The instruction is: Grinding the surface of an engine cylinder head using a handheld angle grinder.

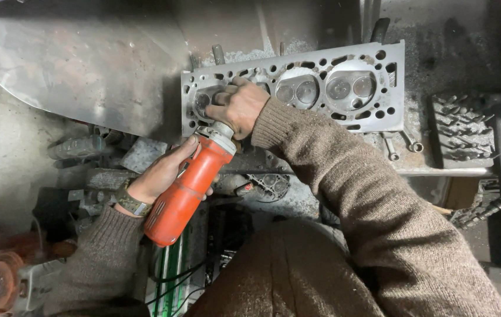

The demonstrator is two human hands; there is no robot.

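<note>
**Grinder held against the cylinder head**

The cylinder head (321, 88) is lying face-up on the bench (438, 58), exposing its chambers. At its left end, the right hand (237, 107) is gripping the orange grinder (189, 191) nose for control; the left hand (159, 175) is clasping the body below.

sleeves (344, 176): brown ribbed knit, dusty | left wrist: dark watch (131, 203) | hands: bare | torso: brown knit

L hand (159, 176) gripping orange grinder (189, 191), R hand (238, 105) on cyl head (321, 82)
</note>
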